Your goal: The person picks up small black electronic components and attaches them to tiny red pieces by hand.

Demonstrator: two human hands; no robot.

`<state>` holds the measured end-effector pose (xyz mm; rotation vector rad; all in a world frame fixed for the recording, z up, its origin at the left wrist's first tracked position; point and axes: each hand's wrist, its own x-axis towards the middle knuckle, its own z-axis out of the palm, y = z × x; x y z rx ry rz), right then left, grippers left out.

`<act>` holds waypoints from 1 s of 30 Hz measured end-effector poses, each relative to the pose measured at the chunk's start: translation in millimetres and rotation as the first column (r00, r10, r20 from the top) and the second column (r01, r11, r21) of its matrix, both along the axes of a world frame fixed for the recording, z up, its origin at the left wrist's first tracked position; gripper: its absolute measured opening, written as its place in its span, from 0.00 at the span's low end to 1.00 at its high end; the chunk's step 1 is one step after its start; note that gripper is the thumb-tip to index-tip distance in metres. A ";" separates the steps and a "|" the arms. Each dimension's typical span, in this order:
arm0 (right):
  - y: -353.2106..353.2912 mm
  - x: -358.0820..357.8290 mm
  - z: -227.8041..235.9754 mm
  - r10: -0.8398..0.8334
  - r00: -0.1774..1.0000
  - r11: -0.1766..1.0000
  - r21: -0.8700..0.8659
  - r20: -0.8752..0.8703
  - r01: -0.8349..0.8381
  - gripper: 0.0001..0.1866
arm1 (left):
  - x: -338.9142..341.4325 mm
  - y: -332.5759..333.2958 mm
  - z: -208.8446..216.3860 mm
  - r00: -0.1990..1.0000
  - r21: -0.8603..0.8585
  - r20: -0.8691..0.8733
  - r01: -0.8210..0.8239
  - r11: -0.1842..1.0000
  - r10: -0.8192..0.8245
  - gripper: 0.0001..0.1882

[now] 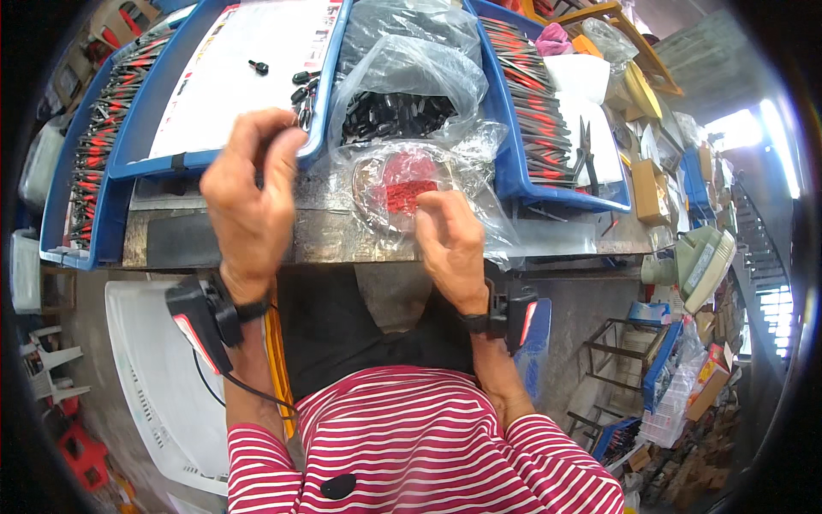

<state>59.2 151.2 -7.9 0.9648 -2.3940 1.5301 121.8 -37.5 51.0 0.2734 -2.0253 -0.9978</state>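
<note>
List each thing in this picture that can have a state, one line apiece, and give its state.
Left hand: raised above the bench, fingers curled; whether it holds anything cannot be told.
Right hand: fingers at the clear plastic bag of small red parts.
Clear plastic bag of small red parts: open, crumpled, lying on the bench.
Clear plastic bag of small black parts: slack, mouth open.
Blue plastic tray with a white sheet: holding a few black parts.
</note>
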 end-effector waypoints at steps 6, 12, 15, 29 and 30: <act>-12.5 -0.5 0.2 -0.049 0.978 0.980 0.179 -0.204 0.087 0.05 | -29.9 -62.3 -9.9 0.947 -0.398 0.145 -0.211 0.893 0.288 0.08; -15.5 -2.3 -4.2 -0.025 0.954 0.938 0.323 -0.297 0.125 0.06 | -47.0 -50.5 -29.1 0.931 -0.518 0.174 -0.190 0.834 0.320 0.09; -18.7 -1.3 -2.3 -0.005 0.944 0.936 0.331 -0.331 0.121 0.06 | -54.9 -13.6 -14.0 1.000 -0.285 -0.008 0.002 0.959 -0.005 0.09; -13.9 -4.5 -6.5 -0.110 0.976 0.982 0.131 -0.190 0.136 0.04 | -123.6 28.3 -57.7 0.913 -0.329 0.395 0.247 0.911 -0.105 0.08; -12.6 -4.7 -6.3 -0.111 0.976 0.981 0.134 -0.187 0.138 0.04 | -124.4 30.1 -55.3 0.881 -0.253 0.466 0.224 0.941 -0.084 0.12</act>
